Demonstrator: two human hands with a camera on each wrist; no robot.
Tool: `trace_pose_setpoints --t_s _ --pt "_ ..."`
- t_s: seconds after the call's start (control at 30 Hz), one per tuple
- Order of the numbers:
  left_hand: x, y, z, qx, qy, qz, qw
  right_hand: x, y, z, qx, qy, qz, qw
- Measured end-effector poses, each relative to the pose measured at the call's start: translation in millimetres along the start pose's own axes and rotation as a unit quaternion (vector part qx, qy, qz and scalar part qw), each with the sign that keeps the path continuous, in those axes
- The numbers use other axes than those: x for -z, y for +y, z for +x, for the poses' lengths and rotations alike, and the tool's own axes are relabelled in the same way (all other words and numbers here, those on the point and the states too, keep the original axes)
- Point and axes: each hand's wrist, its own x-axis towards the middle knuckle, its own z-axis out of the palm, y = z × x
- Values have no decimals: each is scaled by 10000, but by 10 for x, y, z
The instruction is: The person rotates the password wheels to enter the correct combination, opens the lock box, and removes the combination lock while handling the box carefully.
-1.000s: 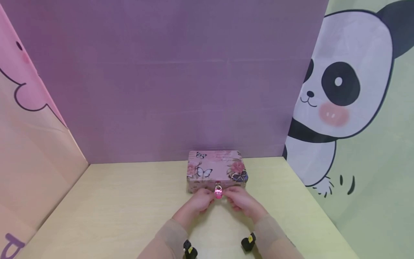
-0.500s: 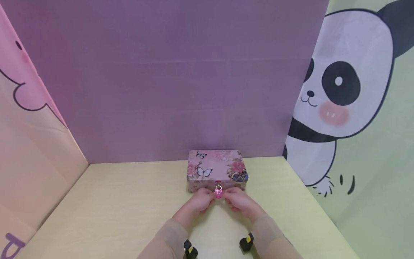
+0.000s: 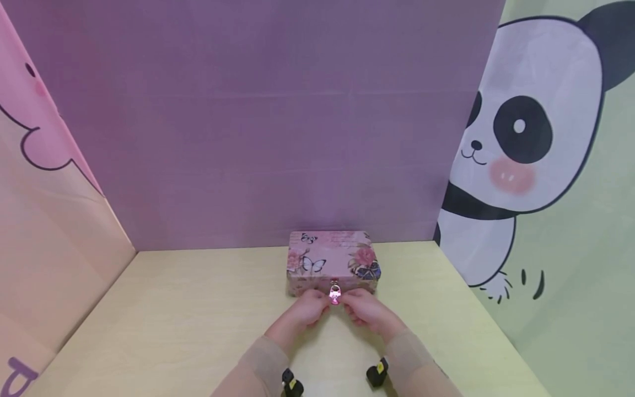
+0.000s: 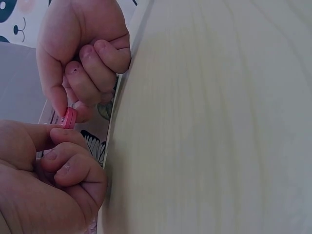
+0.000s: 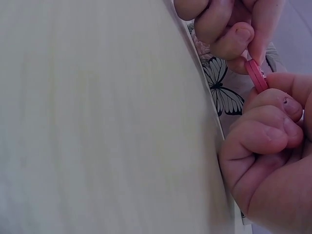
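Observation:
A pink padlock (image 3: 335,296) hangs by its metal shackle from the front clasp of a pink box (image 3: 329,255) printed with butterflies and flowers. The box's lid is down. My left hand (image 3: 310,306) pinches the padlock's left side between thumb and forefinger, its other fingers curled under. From the opposite side my right hand (image 3: 369,310) pinches it the same way. In the left wrist view the padlock's red-pink body (image 4: 69,118) shows edge-on between the two hands' fingertips. The right wrist view has the padlock (image 5: 257,75) held between both thumbs and forefingers too.
The box stands at the back of a pale wooden table (image 3: 198,314), close to a purple backdrop (image 3: 278,121). A panda-printed wall sheet (image 3: 545,138) rises at the right, a pink and peach one (image 3: 49,220) at the left. Black wrist cameras (image 3: 378,373) hang below the sleeves.
Both hands stay on the padlock, and the box has not moved. The padlock's face tilts slightly and the right wrist has shifted a little to the left.

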Motion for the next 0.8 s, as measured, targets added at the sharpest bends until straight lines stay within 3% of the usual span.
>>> trace_pose_setpoints --t_s 0.23,0.8 --pt "-4 2 -3 5 38 148 9999 -3 3 6 -34 33 -16 10000" --pt "8 54 -53 169 12 19 9999 98 -13 -4 -255 345 11 9991"
